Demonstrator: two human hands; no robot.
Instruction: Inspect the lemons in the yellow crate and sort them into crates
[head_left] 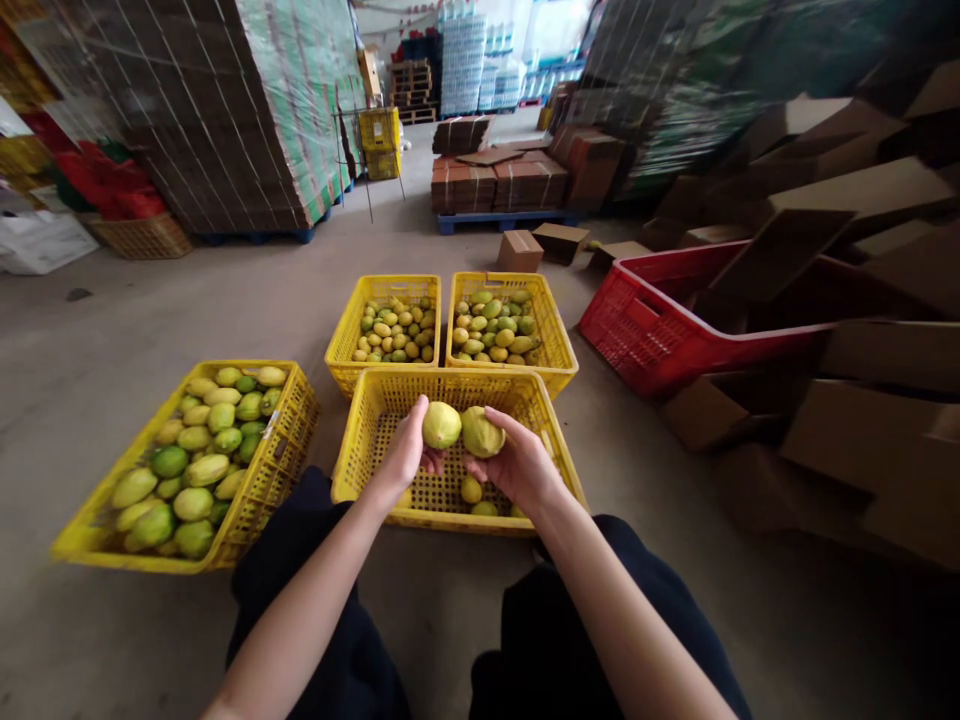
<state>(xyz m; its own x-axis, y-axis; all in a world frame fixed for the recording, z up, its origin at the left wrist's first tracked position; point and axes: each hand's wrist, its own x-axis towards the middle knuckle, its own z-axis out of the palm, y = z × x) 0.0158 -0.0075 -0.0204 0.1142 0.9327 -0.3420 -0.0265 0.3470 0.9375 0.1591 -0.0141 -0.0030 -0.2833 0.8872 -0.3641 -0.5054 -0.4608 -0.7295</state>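
Note:
My left hand [407, 447] is closed around a yellow-green lemon [442, 426]. A second lemon [482, 433], a little greener, sits in the grip of my right hand [523, 462]. The two fruits are held side by side above a yellow plastic crate [551, 440] between my knees. On that crate's floor lie a few lemons, one of them a small yellow lemon [471, 489]; my forearms and hands hide part of the inside. To my left, a tilted-looking yellow crate [289, 440] is full of green and yellow lemons [193, 504].
Beyond my crate stand two yellow crates, left [341, 345] and right [559, 335], holding smaller fruit. At right are a red crate [637, 325] and heaped cardboard boxes [877, 420]. Farther off are a blue pallet [487, 222] of flattened cartons and tall wrapped stacks [296, 110].

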